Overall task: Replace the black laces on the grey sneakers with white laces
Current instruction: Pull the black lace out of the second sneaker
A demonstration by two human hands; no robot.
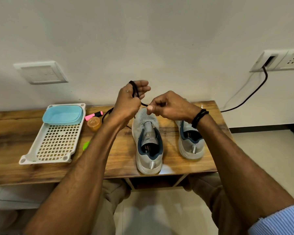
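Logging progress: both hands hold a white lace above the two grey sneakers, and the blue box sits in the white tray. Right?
Not quite. The head view shows the lace is black, not white. Both the left hand and right hand hold it above the grey sneakers, and the blue box sits in the white tray.

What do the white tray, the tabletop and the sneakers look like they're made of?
White tray: moulded plastic, matte, judging by its even grid of square holes. Tabletop: wood or wood-look laminate, satin; grain and dark knots show, but which is unclear. Middle grey sneaker: knit mesh upper, with a pale sole that looks like foam.
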